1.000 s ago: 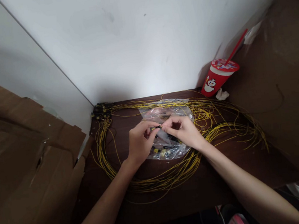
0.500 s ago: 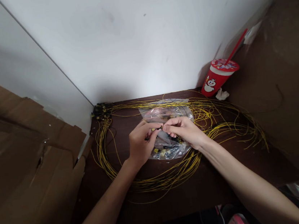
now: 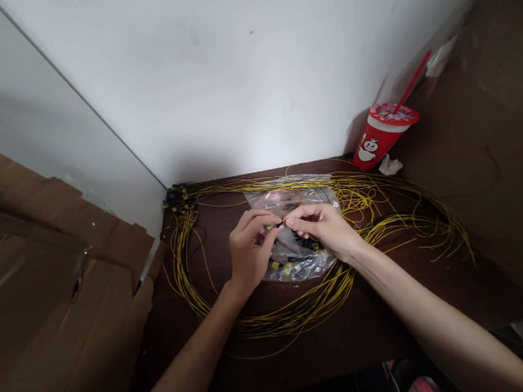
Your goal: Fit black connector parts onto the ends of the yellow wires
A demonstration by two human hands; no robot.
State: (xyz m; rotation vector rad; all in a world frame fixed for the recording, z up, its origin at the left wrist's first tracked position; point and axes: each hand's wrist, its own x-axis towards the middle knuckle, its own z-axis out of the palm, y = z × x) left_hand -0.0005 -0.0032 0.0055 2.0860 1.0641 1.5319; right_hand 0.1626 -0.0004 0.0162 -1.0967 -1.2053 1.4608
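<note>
While both hands meet above the dark wooden table [image 3: 245,376], the left hand [image 3: 248,256] and right hand [image 3: 323,230] pinch between their fingertips a small yellow-and-black piece [image 3: 278,224], too small to make out further. It sits at the point where the fingertips touch, over a crumpled clear plastic bag of small black and yellow parts [image 3: 298,261]. Loose coils of thin yellow wire [image 3: 277,321] ring the bag and run under both wrists. A red paper cup with a red straw [image 3: 381,137] stands at the table's far right corner against the white wall [image 3: 236,65]. Brown cardboard sheets [image 3: 50,298] lean at left.
</note>
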